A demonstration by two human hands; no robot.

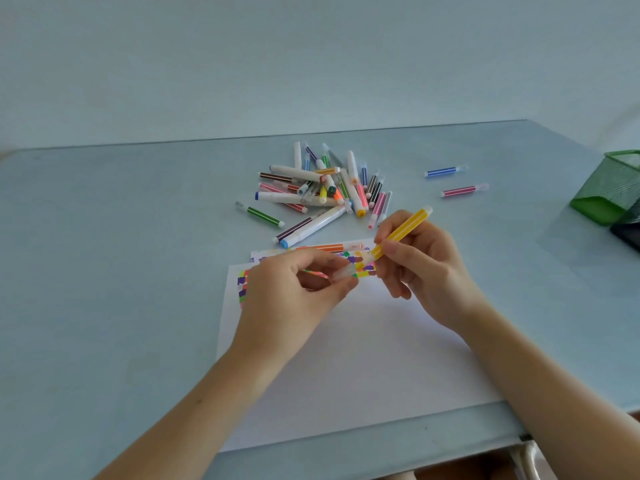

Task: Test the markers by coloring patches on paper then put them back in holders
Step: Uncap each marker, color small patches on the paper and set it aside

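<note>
Two hands meet above the white paper sheet (346, 358): right hand (419, 268) grips a yellow striped marker (403, 232), left hand (294, 292) pinches its clear cap (343, 273) at nine o'clock.

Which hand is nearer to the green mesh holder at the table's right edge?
Right. The right hand, gripping the yellow marker, sits left of the green mesh holder; the left hand, pinching a clear cap, is farther left over the paper.

Paper (346, 358) lying on table (104, 271) near front edge; marker pile (322, 188) sitting behind it; holder (609, 188) standing far right.
</note>
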